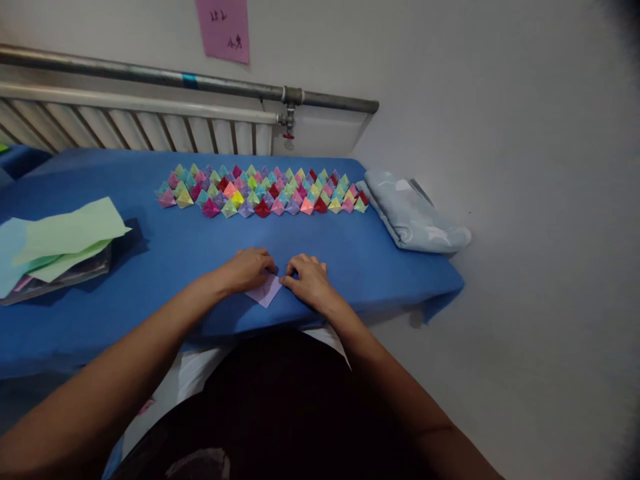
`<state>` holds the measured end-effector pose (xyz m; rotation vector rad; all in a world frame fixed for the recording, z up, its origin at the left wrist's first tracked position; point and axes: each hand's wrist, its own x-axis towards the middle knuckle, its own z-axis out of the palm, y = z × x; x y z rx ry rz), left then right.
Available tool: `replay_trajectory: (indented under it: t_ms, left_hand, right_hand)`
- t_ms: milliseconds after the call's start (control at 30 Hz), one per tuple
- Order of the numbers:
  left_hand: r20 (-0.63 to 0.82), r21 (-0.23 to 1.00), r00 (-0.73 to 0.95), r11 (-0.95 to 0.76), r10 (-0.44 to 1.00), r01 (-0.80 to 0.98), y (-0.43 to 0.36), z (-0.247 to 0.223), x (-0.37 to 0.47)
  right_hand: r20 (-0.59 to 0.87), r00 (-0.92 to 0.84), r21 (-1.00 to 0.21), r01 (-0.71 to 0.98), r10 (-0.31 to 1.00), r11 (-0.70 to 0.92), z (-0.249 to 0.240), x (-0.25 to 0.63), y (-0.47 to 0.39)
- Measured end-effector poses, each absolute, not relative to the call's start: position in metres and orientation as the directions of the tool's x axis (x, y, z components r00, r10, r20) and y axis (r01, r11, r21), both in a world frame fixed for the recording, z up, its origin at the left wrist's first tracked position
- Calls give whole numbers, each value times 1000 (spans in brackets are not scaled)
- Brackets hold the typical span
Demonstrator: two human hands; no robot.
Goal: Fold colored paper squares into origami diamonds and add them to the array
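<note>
A small light purple paper (pixel 265 292) lies at the front edge of the blue-covered table, one corner pointing toward me. My left hand (pixel 251 268) is closed on the paper's upper left part, its fingers partly covering it. At the paper's right corner, my right hand (pixel 306 277) has its thumb and index finger closed on the edge, the other fingers curled. Beyond both hands stand rows of small folded paper pieces (pixel 263 190) in many colours, packed close together.
Green and blue paper sheets (pixel 70 230) lie on a dark stack at the left. A folded grey-blue cloth (pixel 417 213) rests at the table's right end. Behind the blue table (pixel 180 267) run a radiator (pixel 135 123) and a metal pipe (pixel 125 73); a pink note (pixel 225 30) hangs above.
</note>
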<state>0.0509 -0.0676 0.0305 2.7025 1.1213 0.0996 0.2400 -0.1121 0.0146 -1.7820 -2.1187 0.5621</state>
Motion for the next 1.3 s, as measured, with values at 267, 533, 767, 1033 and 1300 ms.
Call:
replay_trajectory:
  t_ms: [267, 533, 767, 1033, 1300]
  left_hand:
    - [62, 200, 762, -756, 644, 623, -96, 14, 24]
    - [214, 202, 717, -748, 663, 632, -128, 4, 0]
    - [204, 221, 727, -754, 656, 618, -123, 8, -3]
    - [257, 202, 731, -774, 633, 599, -117, 0, -8]
    - [238, 146, 748, -784, 620, 603, -121, 5, -4]
  right_hand:
    - [72, -193, -476, 855, 979, 204, 11, 238, -120]
    - [96, -596, -320, 739, 797, 592, 17, 228, -127]
    - [84, -565, -374, 745, 821, 552, 16, 231, -127]
    - [86, -555, -426, 730, 828, 534, 15, 232, -126]
    - [99, -550, -441, 723, 829, 532, 14, 231, -124]
